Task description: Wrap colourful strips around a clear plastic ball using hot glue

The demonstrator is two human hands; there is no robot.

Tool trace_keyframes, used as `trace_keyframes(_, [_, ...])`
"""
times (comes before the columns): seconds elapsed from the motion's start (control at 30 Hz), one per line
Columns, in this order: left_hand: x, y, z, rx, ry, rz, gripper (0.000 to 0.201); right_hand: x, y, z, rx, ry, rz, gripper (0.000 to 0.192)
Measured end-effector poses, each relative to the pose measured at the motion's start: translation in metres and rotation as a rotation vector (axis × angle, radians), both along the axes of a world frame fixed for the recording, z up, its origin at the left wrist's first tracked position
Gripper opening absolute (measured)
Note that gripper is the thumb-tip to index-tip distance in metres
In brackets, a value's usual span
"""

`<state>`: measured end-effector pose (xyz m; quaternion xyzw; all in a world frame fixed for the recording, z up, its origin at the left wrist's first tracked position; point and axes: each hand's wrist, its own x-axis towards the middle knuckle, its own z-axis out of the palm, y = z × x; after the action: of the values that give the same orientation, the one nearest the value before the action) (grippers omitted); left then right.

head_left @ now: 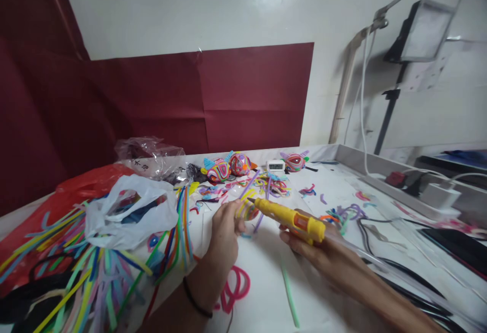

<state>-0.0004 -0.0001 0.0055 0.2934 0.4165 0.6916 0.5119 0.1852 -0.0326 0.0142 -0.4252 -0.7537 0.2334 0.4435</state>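
Nowhere legible writing; right hand [312, 244] grips glue gun [289, 217], left fingers [234, 216] pinching coil [249, 210].

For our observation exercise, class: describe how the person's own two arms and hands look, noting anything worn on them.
Both forearms are bare, with no sleeves in view. The left hand has a thin black band around its wrist. The right hand wears nothing that shows: no glove, ring or watch can be made out. Neither hand is gloved.
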Motion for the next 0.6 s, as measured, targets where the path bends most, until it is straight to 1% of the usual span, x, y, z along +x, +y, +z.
trace_keyframes(0.13, [0.0009,-0.001,-0.0011,0.026,0.024,0.003,0.029,0.0,0.0006,-0.0024,-0.004,-0.073,-0.03,0.021])
trace_keyframes(0.27, [0.0012,-0.0016,-0.0026,0.051,0.061,0.001,0.032,-0.0012,-0.0001,-0.0003,0.052,-0.085,-0.03,0.017])
trace_keyframes(0.43, [0.0027,-0.0028,-0.0011,0.061,0.049,-0.02,0.035,-0.001,0.002,-0.0003,0.112,-0.085,-0.038,0.016])
trace_keyframes(0.6, [0.0031,-0.004,0.0002,0.057,0.058,-0.013,0.034,0.0009,0.0035,-0.0036,0.077,-0.09,-0.046,0.015])
